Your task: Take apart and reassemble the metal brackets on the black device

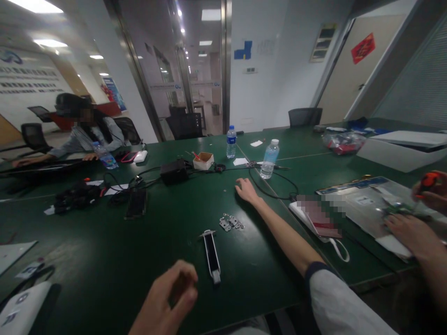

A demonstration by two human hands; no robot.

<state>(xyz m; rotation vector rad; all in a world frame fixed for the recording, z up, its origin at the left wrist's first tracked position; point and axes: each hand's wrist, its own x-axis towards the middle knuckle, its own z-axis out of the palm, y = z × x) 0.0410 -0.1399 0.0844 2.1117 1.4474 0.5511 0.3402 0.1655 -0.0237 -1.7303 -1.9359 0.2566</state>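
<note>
My left hand (169, 295) is raised near the table's front edge, its fingers curved and apart from the thumb, with nothing seen between them. Just right of it lies a narrow, long piece with a pale rim and black middle (211, 253), a thin crosspiece at its far end. Beyond that is a small pile of metal brackets and tiny hardware (231, 223). My right hand (247, 190) reaches forward over the green table, fingers stretched out and slightly bent, near a black cable. A tiny ring (225, 190) lies left of its fingertips.
Two water bottles (270, 159) (231, 142), a small open box (203, 161) and a black power adapter (174, 171) stand farther back. At right, a co-worker's hands (415, 232) handle an orange-black tool above a flat panel (363, 200). Another person sits at far left.
</note>
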